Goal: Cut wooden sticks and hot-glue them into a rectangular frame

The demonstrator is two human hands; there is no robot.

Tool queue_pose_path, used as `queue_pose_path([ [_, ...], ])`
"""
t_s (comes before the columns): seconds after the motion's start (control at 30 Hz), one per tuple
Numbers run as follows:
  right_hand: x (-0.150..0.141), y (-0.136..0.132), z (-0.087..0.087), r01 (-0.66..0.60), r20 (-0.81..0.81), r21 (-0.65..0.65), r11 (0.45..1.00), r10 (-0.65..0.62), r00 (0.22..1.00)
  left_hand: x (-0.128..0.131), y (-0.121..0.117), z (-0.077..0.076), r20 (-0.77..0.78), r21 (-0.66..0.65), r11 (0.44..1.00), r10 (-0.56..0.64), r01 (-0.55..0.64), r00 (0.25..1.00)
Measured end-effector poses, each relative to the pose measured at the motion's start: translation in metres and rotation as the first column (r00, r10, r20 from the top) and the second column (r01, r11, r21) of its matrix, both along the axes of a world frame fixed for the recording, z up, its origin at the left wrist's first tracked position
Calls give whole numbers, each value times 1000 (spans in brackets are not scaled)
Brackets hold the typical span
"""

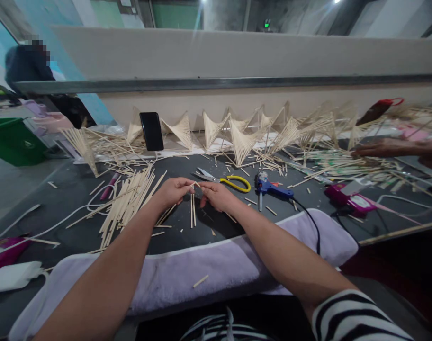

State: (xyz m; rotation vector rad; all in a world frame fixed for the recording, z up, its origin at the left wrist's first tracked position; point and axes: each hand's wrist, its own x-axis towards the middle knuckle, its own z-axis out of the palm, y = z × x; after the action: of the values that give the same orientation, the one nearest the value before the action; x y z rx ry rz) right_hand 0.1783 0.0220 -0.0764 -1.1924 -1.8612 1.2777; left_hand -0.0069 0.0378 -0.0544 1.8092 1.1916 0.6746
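Note:
My left hand (pixel 175 191) and my right hand (pixel 215 195) meet above the dark table, fingertips pinched on thin wooden sticks (pixel 193 212). Two of these hang down side by side below my fingers, and short pieces form a small peak between the hands. How the pieces join is too small to tell. Just beyond my hands lie scissors (pixel 238 183) with yellow handles, blades open. A blue glue gun (pixel 276 189) rests to their right, its cord running toward me. Left of my left hand is a pile of loose sticks (pixel 127 201).
Several twisted stick frames (pixel 240 137) line the table's back, with a phone (pixel 152 131) propped among them. A lilac towel (pixel 202 265) covers the front edge. Another person's hand (pixel 386 148) is at the right, near a magenta power strip (pixel 350 199). A green bin (pixel 15 142) stands left.

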Motion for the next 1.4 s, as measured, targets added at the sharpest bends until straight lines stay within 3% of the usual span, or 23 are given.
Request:
queue_pose_path([
  [0.57,-1,2,-2,-7,-17,-63,998,6,1000,4,-1,0,-13,26,999,26,-25,1000],
  [0.83,-1,5,-5,12,-20,-9,1000,-12,1000,2,2,-3,-18,23,1000,16,-16,1000],
  [1.4,-2,4,-5,0,-61,-33,999,-2,998,1,1,-6,19,24,1000,14,-14,1000],
])
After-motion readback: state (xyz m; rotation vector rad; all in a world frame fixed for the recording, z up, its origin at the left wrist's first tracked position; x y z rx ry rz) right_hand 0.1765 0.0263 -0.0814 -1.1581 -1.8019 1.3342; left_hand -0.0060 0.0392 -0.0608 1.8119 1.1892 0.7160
